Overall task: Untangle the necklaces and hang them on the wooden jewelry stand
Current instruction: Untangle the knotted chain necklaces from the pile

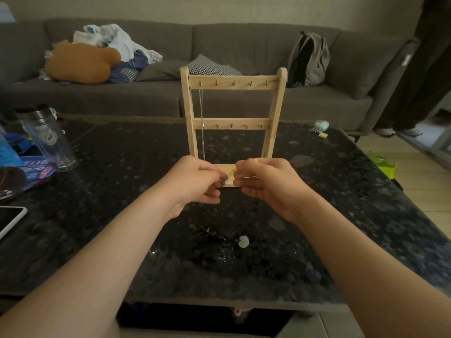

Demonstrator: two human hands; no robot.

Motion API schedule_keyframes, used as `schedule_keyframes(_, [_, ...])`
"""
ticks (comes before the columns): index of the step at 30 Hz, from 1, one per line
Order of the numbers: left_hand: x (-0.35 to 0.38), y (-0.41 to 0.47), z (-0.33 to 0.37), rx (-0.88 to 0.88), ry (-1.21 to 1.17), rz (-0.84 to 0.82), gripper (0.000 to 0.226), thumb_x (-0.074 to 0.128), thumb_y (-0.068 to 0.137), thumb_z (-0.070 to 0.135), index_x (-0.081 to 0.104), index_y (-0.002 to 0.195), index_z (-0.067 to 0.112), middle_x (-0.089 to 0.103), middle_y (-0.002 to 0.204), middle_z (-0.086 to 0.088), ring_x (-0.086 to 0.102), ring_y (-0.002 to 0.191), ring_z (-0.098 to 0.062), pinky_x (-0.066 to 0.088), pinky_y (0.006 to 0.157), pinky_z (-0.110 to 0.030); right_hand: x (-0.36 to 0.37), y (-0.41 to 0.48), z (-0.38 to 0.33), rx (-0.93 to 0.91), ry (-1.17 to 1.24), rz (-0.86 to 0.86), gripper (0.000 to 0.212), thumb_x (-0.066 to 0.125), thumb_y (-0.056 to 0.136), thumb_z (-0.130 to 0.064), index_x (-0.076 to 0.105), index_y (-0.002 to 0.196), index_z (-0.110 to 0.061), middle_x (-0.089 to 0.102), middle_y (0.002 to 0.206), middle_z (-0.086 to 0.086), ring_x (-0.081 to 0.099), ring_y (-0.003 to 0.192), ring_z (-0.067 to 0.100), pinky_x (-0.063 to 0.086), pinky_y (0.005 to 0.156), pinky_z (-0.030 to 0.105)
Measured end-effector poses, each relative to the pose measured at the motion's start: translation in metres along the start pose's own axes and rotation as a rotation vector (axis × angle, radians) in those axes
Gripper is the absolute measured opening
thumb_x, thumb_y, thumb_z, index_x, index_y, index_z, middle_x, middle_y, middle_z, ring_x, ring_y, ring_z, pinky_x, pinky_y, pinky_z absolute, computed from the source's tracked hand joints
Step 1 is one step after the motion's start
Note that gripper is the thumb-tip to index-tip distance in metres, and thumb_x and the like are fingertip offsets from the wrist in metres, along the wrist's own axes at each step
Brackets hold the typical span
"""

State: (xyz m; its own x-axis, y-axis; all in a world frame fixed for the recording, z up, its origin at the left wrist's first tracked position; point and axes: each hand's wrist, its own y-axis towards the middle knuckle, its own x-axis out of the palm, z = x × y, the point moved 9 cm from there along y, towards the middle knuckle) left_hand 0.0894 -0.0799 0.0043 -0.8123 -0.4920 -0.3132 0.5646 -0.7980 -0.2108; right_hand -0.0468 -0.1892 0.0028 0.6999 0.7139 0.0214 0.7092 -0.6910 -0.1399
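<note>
The wooden jewelry stand (233,118) stands upright on the dark table, with two rows of small hooks. A silver chain necklace (202,123) hangs from the leftmost top hook. In front of the stand's base, my left hand (197,182) and my right hand (262,181) are held close together, fingers curled, pinching a thin fine chain (230,172) stretched between them. On the table nearer to me lies a tangled dark heap of necklaces (214,234) with a pale round pendant (243,241).
A clear glass tumbler (50,140) and blue packaging sit at the table's left, a white tablet (11,219) at its left edge. A small pale object with clips (321,126) lies far right. A grey sofa with clothes and a backpack (308,59) runs behind. A person's legs stand at right.
</note>
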Motion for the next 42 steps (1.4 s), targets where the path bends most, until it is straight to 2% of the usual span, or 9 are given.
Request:
schedule_keyframes(9, [-0.006, 0.003, -0.01, -0.105, -0.032, 0.077, 0.015, 0.067, 0.104, 0.009, 0.072, 0.117, 0.005, 0.072, 0.104, -0.016, 0.073, 0.073, -0.02, 0.07, 0.075, -0.046, 0.0, -0.001, -0.002, 0.018, 0.065, -0.007, 0.023, 0.069, 0.097, -0.007, 0.072, 0.11, 0.012, 0.082, 0.099, 0.018, 0.082, 0.095, 0.029, 0.066, 0.083, 0.037])
schedule_keyframes(13, [-0.009, 0.002, -0.01, -0.127, -0.097, 0.111, 0.015, 0.064, 0.106, 0.01, 0.07, 0.116, 0.002, 0.071, 0.101, -0.017, 0.076, 0.077, -0.025, 0.069, 0.075, -0.048, 0.007, -0.001, 0.0, 0.04, 0.123, -0.065, 0.029, 0.063, 0.098, -0.01, 0.073, 0.116, 0.011, 0.082, 0.104, 0.017, 0.08, 0.102, 0.026, 0.062, 0.092, 0.038])
schedule_keyframes(17, [-0.003, -0.003, -0.009, -0.173, -0.136, 0.062, 0.014, 0.06, 0.107, 0.009, 0.067, 0.118, 0.006, 0.07, 0.099, -0.015, 0.076, 0.083, -0.029, 0.069, 0.076, -0.051, 0.015, -0.002, -0.005, -0.012, 0.153, -0.082, 0.022, 0.061, 0.097, -0.015, 0.081, 0.097, -0.006, 0.083, 0.106, 0.004, 0.073, 0.112, 0.018, 0.05, 0.097, 0.037])
schedule_keyframes(21, [0.003, -0.007, -0.006, -0.182, -0.214, 0.013, 0.019, 0.054, 0.108, 0.009, 0.068, 0.121, 0.006, 0.066, 0.094, -0.014, 0.071, 0.081, -0.028, 0.069, 0.075, -0.051, 0.021, 0.0, -0.007, -0.006, 0.28, -0.111, 0.029, 0.06, 0.098, -0.017, 0.068, 0.071, -0.016, 0.071, 0.077, 0.001, 0.07, 0.097, 0.019, 0.049, 0.097, 0.038])
schedule_keyframes(24, [0.005, -0.009, -0.004, -0.181, -0.291, -0.001, 0.023, 0.05, 0.108, 0.006, 0.07, 0.119, 0.004, 0.065, 0.097, -0.015, 0.068, 0.082, -0.028, 0.068, 0.076, -0.053, 0.023, 0.001, -0.01, -0.016, 0.37, -0.117, 0.034, 0.058, 0.1, -0.018, 0.064, 0.067, -0.018, 0.063, 0.07, 0.0, 0.07, 0.09, 0.017, 0.049, 0.093, 0.038])
schedule_keyframes(28, [0.007, -0.01, -0.004, -0.185, -0.375, 0.014, 0.032, 0.044, 0.108, -0.003, 0.074, 0.115, 0.003, 0.064, 0.097, -0.014, 0.066, 0.078, -0.024, 0.069, 0.073, -0.049, 0.025, 0.001, -0.015, -0.035, 0.529, -0.123, 0.034, 0.056, 0.102, -0.008, 0.058, 0.071, -0.021, 0.051, 0.064, -0.002, 0.065, 0.077, 0.017, 0.051, 0.078, 0.032])
schedule_keyframes(30, [0.007, -0.01, -0.003, -0.177, -0.406, 0.026, 0.033, 0.043, 0.109, -0.002, 0.075, 0.116, 0.003, 0.065, 0.102, -0.015, 0.066, 0.08, -0.024, 0.068, 0.073, -0.048, 0.027, 0.0, -0.016, -0.04, 0.474, -0.125, 0.028, 0.059, 0.102, -0.006, 0.057, 0.079, -0.021, 0.054, 0.069, -0.001, 0.065, 0.074, 0.015, 0.052, 0.069, 0.028])
schedule_keyframes(35, [-0.002, -0.008, -0.001, -0.157, -0.42, 0.096, 0.029, 0.044, 0.111, 0.004, 0.072, 0.116, 0.005, 0.069, 0.11, -0.017, 0.07, 0.084, -0.025, 0.069, 0.079, -0.047, 0.015, 0.005, -0.013, -0.089, 0.394, -0.018, 0.013, 0.075, 0.099, -0.02, 0.065, 0.09, -0.023, 0.071, 0.086, -0.003, 0.077, 0.104, 0.018, 0.053, 0.087, 0.034])
schedule_keyframes(42, [0.005, -0.011, -0.004, -0.198, -0.426, 0.037, 0.024, 0.045, 0.109, 0.0, 0.066, 0.12, 0.001, 0.069, 0.095, -0.016, 0.07, 0.074, -0.022, 0.069, 0.071, -0.044, 0.0, 0.002, -0.003, -0.05, 0.6, 0.151, 0.013, 0.078, 0.098, -0.019, 0.072, 0.107, -0.011, 0.073, 0.083, 0.004, 0.072, 0.075, 0.012, 0.058, 0.062, 0.021])
